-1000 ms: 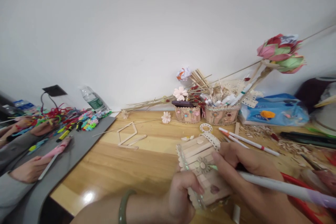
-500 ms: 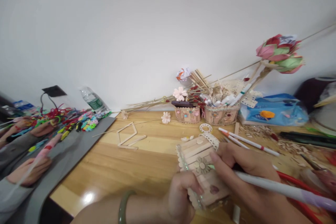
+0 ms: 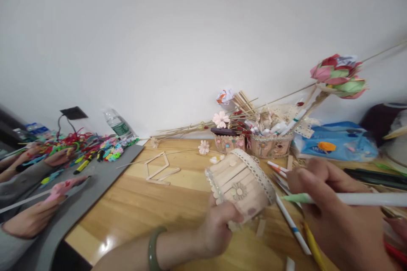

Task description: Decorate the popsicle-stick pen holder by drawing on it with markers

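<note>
My left hand [image 3: 219, 230], with a green bangle on the wrist, grips a small holder made of ice-cream sticks [image 3: 241, 186] and holds it tilted above the wooden table [image 3: 143, 203]. The holder has white lace round its rim and a paper flower on its side. My right hand [image 3: 337, 216] is closed round a white pen [image 3: 349, 198] with a pale green tip. The tip points left and stands a little to the right of the holder, apart from it.
Two decorated stick baskets [image 3: 254, 144] full of pens and skewers stand by the wall, with a paper lotus [image 3: 338, 76] and a blue packet [image 3: 337, 142] to the right. Loose pens [image 3: 291, 222] lie under my right hand. Another person's hands [image 3: 32, 216] work at a grey mat with coloured craft bits.
My left hand has lifted and turned the holder off the table. My right hand has drawn the pen away from its flower to the right. The view has tipped slightly.
</note>
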{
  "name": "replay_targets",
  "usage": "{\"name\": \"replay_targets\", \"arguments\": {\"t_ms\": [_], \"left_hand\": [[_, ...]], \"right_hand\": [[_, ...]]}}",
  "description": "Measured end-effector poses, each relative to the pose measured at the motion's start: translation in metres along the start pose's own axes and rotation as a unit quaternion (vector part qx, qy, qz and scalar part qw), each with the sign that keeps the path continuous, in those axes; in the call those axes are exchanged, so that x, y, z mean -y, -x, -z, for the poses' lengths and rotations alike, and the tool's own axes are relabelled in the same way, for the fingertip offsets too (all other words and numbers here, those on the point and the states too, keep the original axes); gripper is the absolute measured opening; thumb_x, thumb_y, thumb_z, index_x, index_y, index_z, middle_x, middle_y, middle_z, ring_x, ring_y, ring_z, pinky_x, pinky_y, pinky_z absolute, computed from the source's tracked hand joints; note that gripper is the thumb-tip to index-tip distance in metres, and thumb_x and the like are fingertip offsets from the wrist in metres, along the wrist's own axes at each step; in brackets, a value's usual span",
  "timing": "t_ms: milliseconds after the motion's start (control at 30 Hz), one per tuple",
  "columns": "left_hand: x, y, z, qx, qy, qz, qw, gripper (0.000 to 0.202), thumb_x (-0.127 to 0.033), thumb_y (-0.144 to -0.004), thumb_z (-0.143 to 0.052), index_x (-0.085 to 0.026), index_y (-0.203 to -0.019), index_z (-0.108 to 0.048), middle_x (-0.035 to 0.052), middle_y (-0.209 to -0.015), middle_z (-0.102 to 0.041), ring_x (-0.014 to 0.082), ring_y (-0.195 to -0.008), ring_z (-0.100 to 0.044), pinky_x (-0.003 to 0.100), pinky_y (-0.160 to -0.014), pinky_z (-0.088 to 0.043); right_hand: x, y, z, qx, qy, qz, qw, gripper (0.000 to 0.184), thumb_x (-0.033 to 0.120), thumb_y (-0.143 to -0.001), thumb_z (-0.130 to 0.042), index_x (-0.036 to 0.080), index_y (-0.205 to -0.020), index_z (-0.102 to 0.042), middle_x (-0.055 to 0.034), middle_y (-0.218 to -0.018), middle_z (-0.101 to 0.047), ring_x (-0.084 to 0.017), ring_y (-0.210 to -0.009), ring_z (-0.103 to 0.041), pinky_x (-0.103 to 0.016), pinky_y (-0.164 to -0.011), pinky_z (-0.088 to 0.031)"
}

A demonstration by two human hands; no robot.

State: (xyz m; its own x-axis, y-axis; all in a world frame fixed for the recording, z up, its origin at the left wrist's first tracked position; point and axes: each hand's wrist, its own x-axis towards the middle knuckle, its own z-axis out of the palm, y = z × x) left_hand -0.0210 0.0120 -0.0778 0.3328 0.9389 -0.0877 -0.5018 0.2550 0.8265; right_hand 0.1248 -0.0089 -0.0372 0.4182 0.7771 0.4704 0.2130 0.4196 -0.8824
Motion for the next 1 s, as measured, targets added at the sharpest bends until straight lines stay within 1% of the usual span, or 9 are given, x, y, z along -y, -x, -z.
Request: {"name": "replay_targets", "arguments": {"t_ms": [67,100,200,267,400,567,767,900,1000], "left_hand": [[-0.001,-0.005,0.005,0.021,-0.051,-0.064,0.996,0.023,-0.009,-0.051,-0.052,-0.014,-0.069,-0.065,0.0041,-0.08,-0.066,0.0213,-0.083,-0.055,0.033,-0.086,-0.039],[-0.002,-0.007,0.006,0.037,-0.064,-0.078,0.994,0.024,-0.01,-0.054,-0.053,-0.015,-0.074,-0.065,0.0047,-0.084,-0.067,0.0224,-0.087,-0.055,0.034,-0.088,-0.038],[-0.002,-0.009,0.005,0.07,-0.073,-0.091,0.991,0.036,-0.012,-0.06,-0.054,-0.015,-0.094,-0.064,0.0058,-0.093,-0.067,0.024,-0.097,-0.054,0.037,-0.094,-0.035],[0.0,-0.008,0.005,0.075,-0.076,-0.095,0.99,0.043,-0.013,-0.062,-0.055,-0.016,-0.105,-0.06,0.0062,-0.098,-0.066,0.024,-0.102,-0.053,0.038,-0.097,-0.033],[0.003,-0.006,0.004,0.079,-0.086,-0.111,0.987,0.05,-0.017,-0.065,-0.057,-0.016,-0.115,-0.054,0.0075,-0.104,-0.065,0.0249,-0.106,-0.052,0.039,-0.098,-0.033],[-0.001,-0.003,-0.003,0.05,-0.086,-0.136,0.986,0.05,-0.018,-0.065,-0.058,-0.016,-0.115,-0.055,0.0084,-0.106,-0.065,0.0255,-0.104,-0.055,0.039,-0.097,-0.036],[0.0,-0.002,-0.003,-0.046,-0.12,-0.133,0.983,0.05,-0.026,-0.059,-0.065,-0.014,-0.107,-0.059,0.0115,-0.104,-0.065,0.0291,-0.105,-0.055,0.041,-0.098,-0.037],[0.0,-0.004,0.0,-0.038,-0.145,-0.156,0.976,0.049,-0.031,-0.059,-0.065,-0.015,-0.105,-0.06,0.0122,-0.102,-0.066,0.0312,-0.108,-0.053,0.044,-0.101,-0.034],[-0.006,-0.002,-0.002,-0.033,-0.171,-0.135,0.975,0.048,-0.031,-0.059,-0.065,-0.016,-0.105,-0.06,0.0121,-0.099,-0.067,0.0316,-0.109,-0.053,0.044,-0.101,-0.034]], "right_hand": [[0.0,-0.004,0.001,-0.008,-0.009,-0.017,1.0,0.038,0.039,-0.074,-0.061,0.022,-0.048,-0.039,0.007,-0.04,-0.036,-0.01,-0.037,-0.029,-0.021,-0.034,-0.024],[0.0,-0.005,0.001,-0.002,-0.021,-0.026,0.999,0.036,0.04,-0.072,-0.062,0.023,-0.049,-0.041,0.0069,-0.041,-0.037,-0.01,-0.037,-0.029,-0.021,-0.034,-0.024],[0.001,-0.003,-0.004,0.044,-0.051,-0.044,0.997,0.026,0.035,-0.066,-0.068,0.024,-0.055,-0.046,0.0056,-0.048,-0.044,-0.012,-0.042,-0.037,-0.021,-0.036,-0.029],[0.003,-0.001,-0.007,0.064,-0.055,-0.041,0.996,0.023,0.029,-0.065,-0.068,0.024,-0.057,-0.047,0.0051,-0.052,-0.046,-0.013,-0.046,-0.04,-0.022,-0.04,-0.032],[0.008,-0.001,-0.015,0.071,-0.082,-0.024,0.994,0.027,0.023,-0.066,-0.066,0.023,-0.056,-0.041,0.0069,-0.051,-0.041,-0.011,-0.046,-0.036,-0.021,-0.042,-0.03],[0.012,-0.01,-0.027,0.061,-0.052,0.035,0.996,0.032,0.019,-0.071,-0.06,0.022,-0.052,-0.035,0.0068,-0.051,-0.038,-0.01,-0.046,-0.036,-0.021,-0.042,-0.03],[0.011,-0.01,-0.043,0.038,-0.053,0.057,0.996,0.035,0.023,-0.075,-0.058,0.021,-0.053,-0.031,0.0081,-0.05,-0.034,-0.009,-0.045,-0.033,-0.018,-0.041,-0.029],[0.012,-0.005,-0.045,0.056,-0.055,0.057,0.995,0.034,0.029,-0.075,-0.061,0.021,-0.055,-0.034,0.0086,-0.049,-0.036,-0.008,-0.042,-0.034,-0.017,-0.039,-0.029],[0.015,-0.003,-0.043,0.065,-0.051,0.065,0.995,0.029,0.028,-0.073,-0.062,0.023,-0.058,-0.038,0.0084,-0.052,-0.039,-0.009,-0.043,-0.036,-0.016,-0.039,-0.031]]}}
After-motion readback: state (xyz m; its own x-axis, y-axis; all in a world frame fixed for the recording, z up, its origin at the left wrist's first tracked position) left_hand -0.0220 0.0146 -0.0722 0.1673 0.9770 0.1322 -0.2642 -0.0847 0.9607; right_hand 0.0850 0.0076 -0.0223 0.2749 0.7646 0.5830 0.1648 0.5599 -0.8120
